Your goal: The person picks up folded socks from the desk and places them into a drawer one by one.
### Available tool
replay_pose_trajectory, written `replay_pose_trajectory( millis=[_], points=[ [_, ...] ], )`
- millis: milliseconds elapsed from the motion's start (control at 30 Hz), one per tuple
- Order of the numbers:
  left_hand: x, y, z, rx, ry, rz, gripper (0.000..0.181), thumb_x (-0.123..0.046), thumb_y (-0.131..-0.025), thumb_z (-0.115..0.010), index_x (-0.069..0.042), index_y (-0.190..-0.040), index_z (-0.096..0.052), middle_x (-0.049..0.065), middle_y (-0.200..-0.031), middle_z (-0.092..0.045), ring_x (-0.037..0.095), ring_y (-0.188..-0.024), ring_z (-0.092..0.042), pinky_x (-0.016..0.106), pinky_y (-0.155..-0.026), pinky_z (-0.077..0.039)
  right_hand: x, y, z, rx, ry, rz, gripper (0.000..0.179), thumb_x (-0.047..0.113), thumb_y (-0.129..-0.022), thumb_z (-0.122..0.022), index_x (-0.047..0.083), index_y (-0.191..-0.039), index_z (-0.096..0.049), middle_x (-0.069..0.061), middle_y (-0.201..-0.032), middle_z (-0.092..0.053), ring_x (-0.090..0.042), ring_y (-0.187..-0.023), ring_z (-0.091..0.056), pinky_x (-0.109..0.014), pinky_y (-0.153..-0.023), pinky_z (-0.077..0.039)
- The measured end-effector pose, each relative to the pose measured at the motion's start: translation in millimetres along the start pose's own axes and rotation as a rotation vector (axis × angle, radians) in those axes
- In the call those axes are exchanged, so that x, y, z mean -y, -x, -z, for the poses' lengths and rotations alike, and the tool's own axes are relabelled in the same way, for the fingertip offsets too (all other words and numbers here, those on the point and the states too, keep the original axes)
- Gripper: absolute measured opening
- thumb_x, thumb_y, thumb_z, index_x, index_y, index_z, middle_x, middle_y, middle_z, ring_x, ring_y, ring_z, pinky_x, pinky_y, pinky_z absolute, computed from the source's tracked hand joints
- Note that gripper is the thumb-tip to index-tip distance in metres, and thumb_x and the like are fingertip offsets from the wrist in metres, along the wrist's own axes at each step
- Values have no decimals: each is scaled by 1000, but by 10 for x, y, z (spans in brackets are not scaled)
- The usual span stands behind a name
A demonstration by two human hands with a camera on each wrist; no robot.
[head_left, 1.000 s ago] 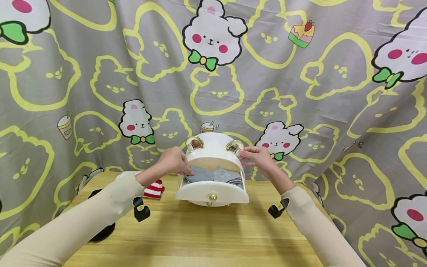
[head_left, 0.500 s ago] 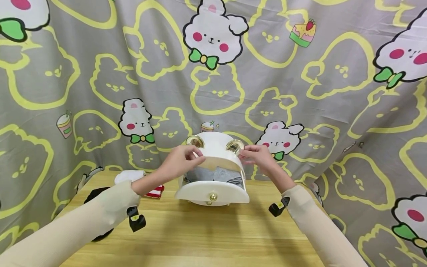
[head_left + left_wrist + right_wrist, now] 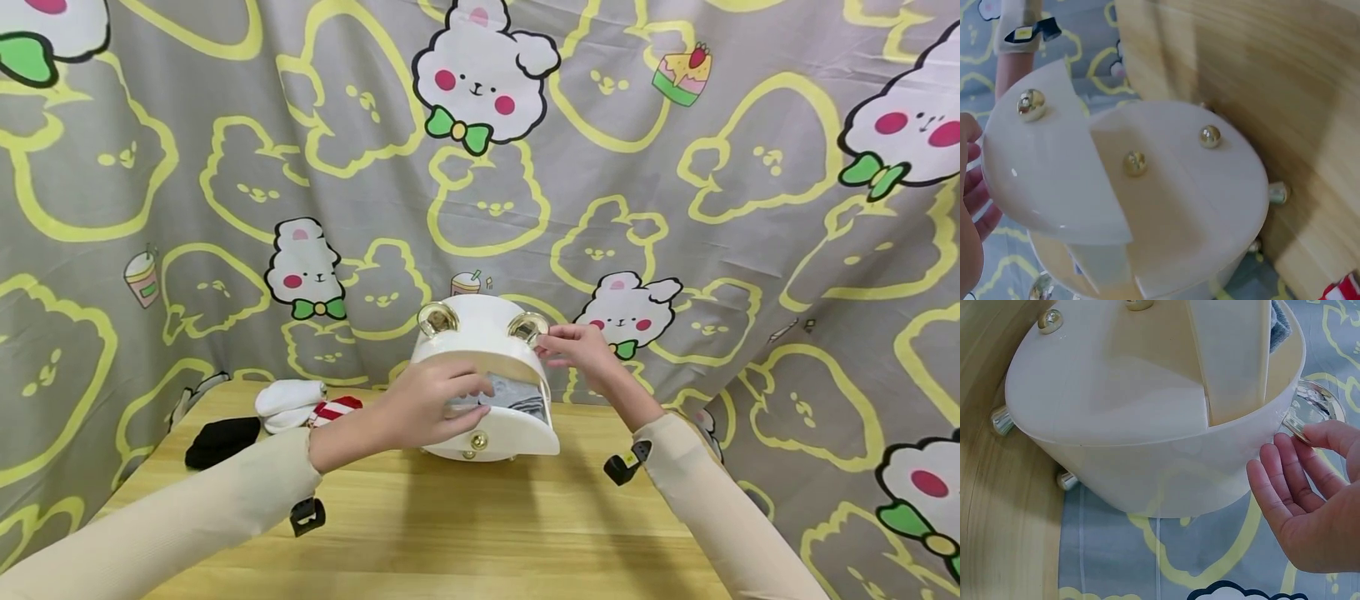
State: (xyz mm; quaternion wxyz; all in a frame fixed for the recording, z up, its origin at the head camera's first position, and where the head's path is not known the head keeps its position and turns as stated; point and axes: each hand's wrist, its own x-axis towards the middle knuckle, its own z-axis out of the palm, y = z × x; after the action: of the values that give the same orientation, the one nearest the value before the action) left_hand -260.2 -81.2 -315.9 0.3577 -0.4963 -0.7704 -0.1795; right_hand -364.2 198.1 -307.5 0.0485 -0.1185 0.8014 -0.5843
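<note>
A white rounded storage box (image 3: pixel 480 321) with gold ears and knobs stands on the table. Its upper drawer (image 3: pixel 525 432) is pulled out, and folded grey cloth items (image 3: pixel 513 393), possibly socks, lie inside. My left hand (image 3: pixel 435 404) is over the drawer front's top edge, thumb and fingers apart, holding nothing; it hides the drawer's left part. In the left wrist view, its fingers (image 3: pixel 974 194) are beside the rim of the drawer front (image 3: pixel 1047 169). My right hand (image 3: pixel 581 354) pinches the gold right ear (image 3: pixel 1316 406) between thumb and fingers, beside the box wall.
At the table's left lie a black folded cloth bundle (image 3: pixel 222 442), a white bundle (image 3: pixel 288 402) and a red-and-white striped piece (image 3: pixel 335 408), partly behind my left forearm. A patterned grey curtain (image 3: pixel 495 208) hangs behind the wooden table (image 3: pixel 465 533).
My left hand has left the grey cloth at the drawer's left side, risen, then moved right and down to the drawer front. My right hand has stayed at the ear.
</note>
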Motion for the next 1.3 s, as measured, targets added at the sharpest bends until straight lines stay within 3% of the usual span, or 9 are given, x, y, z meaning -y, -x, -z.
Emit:
replay_pose_trajectory(
  millis=[100,233,333,533,633,800,1000,1167,1300],
  points=[
    [-24,23,11,-25,97,68,8,-16,-86,-79,-15,-89,-71,-4,-81,-65,6,-71,-59,18,-62,-50,4,4,4,1,6,-1,32,21,-97,-70,-5,-116,-67,-1,-92,-76,-13,-89,-72,-57,-104,-51],
    [-75,44,90,0,297,223,18,-11,-86,-78,-17,-75,-65,-9,-65,-60,-2,-59,-52,14,-56,-48,4,2,5,0,7,-5,32,21,-97,-70,-5,-116,-67,0,-91,-76,-13,-89,-72,-57,-105,-51],
    [-134,62,179,89,405,374,20,-14,-90,-76,-17,-71,-68,-10,-63,-65,-5,-56,-56,16,-55,-52,10,7,3,5,8,4,33,22,-98,-70,-5,-117,-67,-2,-93,-76,-14,-91,-72,-58,-105,-51],
    [-249,188,295,328,647,724,28,-28,-99,-67,-9,-82,-78,2,-71,-75,12,-63,-71,30,-60,-61,28,22,1,18,26,16,36,23,-98,-69,-7,-119,-66,-3,-96,-76,-15,-93,-72,-54,-102,-54],
    [-283,264,279,370,811,868,31,-29,-100,-65,-3,-93,-79,11,-83,-78,18,-72,-75,37,-68,-64,32,18,4,12,30,12,39,23,-98,-69,-8,-121,-65,-1,-95,-76,-14,-92,-72,-49,-98,-58],
    [-338,347,177,364,1008,1033,37,-29,-101,-62,4,-109,-75,19,-99,-78,25,-85,-77,38,-76,-65,8,4,4,5,19,0,40,23,-98,-71,-8,-121,-65,0,-93,-76,-13,-91,-72,-47,-97,-59],
    [-471,316,25,287,1131,1217,48,-37,-102,-60,9,-113,-70,22,-108,-76,26,-94,-77,39,-82,-64,-4,5,12,3,13,0,35,24,-97,-72,-4,-117,-68,1,-92,-77,-13,-91,-72,-46,-96,-60],
    [-571,308,-55,183,1190,1317,53,-38,-103,-60,12,-118,-66,21,-108,-76,22,-91,-77,34,-82,-64,-6,15,5,0,3,15,33,23,-97,-72,-4,-116,-68,2,-90,-77,-13,-90,-72,-51,-98,-57],
    [-607,307,-90,141,1233,1362,52,-36,-102,-62,13,-122,-64,19,-108,-77,20,-91,-77,33,-83,-63,-16,13,2,0,7,27,33,22,-97,-71,-5,-115,-68,0,-91,-77,-14,-91,-73,-54,-99,-56]
  ],
)
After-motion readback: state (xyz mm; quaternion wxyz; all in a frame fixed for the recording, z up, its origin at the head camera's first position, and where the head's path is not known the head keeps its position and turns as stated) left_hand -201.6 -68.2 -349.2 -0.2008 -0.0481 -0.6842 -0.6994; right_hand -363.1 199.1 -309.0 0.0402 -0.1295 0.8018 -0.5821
